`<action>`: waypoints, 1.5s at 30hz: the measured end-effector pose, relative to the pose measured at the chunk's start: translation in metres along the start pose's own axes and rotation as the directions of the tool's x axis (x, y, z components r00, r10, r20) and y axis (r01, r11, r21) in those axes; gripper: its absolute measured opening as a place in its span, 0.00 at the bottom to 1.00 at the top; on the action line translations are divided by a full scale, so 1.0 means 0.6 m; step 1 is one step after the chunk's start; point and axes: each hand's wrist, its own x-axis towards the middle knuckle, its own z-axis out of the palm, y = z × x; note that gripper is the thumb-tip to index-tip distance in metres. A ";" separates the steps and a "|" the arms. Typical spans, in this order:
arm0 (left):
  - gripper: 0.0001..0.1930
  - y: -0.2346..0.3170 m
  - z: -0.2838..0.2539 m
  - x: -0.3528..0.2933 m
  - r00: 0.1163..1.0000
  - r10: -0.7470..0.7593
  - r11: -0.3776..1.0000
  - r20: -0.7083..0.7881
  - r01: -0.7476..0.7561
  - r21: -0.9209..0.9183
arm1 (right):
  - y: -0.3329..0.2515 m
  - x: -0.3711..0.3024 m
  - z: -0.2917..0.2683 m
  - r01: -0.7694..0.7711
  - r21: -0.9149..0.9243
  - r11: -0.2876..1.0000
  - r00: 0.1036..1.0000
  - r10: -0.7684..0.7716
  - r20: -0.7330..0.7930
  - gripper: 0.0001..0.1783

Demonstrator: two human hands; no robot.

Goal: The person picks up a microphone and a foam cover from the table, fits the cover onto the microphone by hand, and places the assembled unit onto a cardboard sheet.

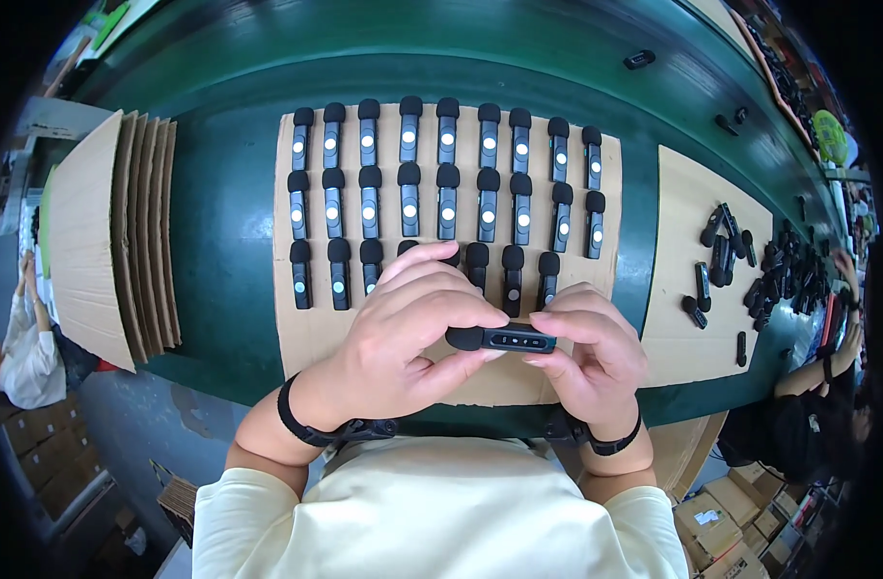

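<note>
Between my two hands is a small black wireless microphone [520, 340] with a foam tip, lying sideways with a panel of small marks facing up. My left hand [412, 323] pinches it near its foam end. The fingertips of my right hand [597, 349] grip the other end. Just beyond my hands, three rows of similar foam-tipped microphones [447, 205] lie on a cardboard sheet [316, 340], foam ends pointing away from me. Most bear a round pale dot. My left hand covers part of the nearest row.
Upright cardboard sheets [96, 241] stand at the left of the green table [224, 232]. Loose microphones [721, 261] lie scattered on another cardboard sheet [675, 289] at right, beside a dense pile [777, 275]. People are at the far right [788, 429] and far left [27, 362].
</note>
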 end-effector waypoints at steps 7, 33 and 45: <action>0.14 0.003 0.002 0.001 1.000 -0.016 1.000 -0.005 0.016 -0.008 | 0.001 -0.001 0.002 -0.003 0.009 1.000 1.000 0.003 -0.004 0.19; 0.12 -0.002 0.017 -0.001 0.999 0.007 0.999 0.048 -0.009 0.043 | -0.011 -0.009 -0.031 0.020 -0.195 0.981 0.994 0.000 0.105 0.15; 0.10 0.001 0.019 0.001 0.999 -0.010 1.000 0.044 0.009 0.018 | 0.023 -0.085 -0.086 0.089 -0.633 0.769 0.979 0.050 0.198 0.17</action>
